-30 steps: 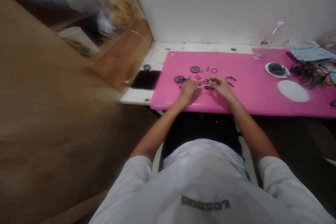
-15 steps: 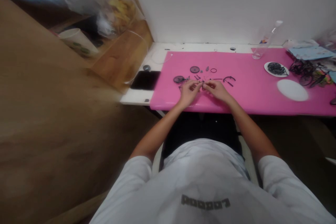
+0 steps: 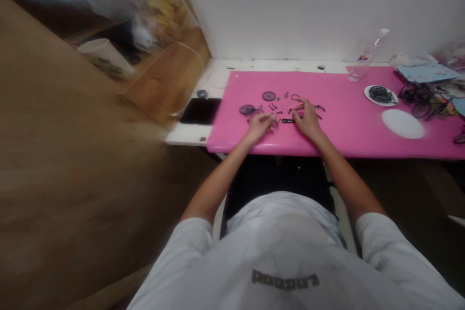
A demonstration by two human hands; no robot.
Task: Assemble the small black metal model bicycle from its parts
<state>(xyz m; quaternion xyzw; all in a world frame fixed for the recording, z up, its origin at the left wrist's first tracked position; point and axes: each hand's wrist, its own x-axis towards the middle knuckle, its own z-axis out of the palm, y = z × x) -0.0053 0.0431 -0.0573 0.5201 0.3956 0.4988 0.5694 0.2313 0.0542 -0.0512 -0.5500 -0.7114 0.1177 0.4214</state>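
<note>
Head view: L + R bare hands at work over small blk parts on a glossy pink sheet (image 3: 348, 131).
Loose parts: thin blk ring (image 3: 291, 97), flat blk slotted piece (image 3: 288, 120), curved blk piece (image 3: 319, 107), all unjoined; most pcs look separate, so prob. an early stage.
Wheels: round dark spoked wheel (image 3: 269, 96) lies flat, far side; second dark wheel (image 3: 247, 110) nearer, left, w/ small pcs beside it; can't tell if attached.
L hand (image 3: 258, 126): fingers curled, tips nearly together by a tiny dark part (image 3: 277, 123); can't tell if gripped.
R hand (image 3: 308, 120): thumb + index apart, nothing seen btwn; index tip near ring.
Right side: white plate (image 3: 366, 95) of blk pcs, tangled blk heap (image 3: 421, 106) beyond.
</note>
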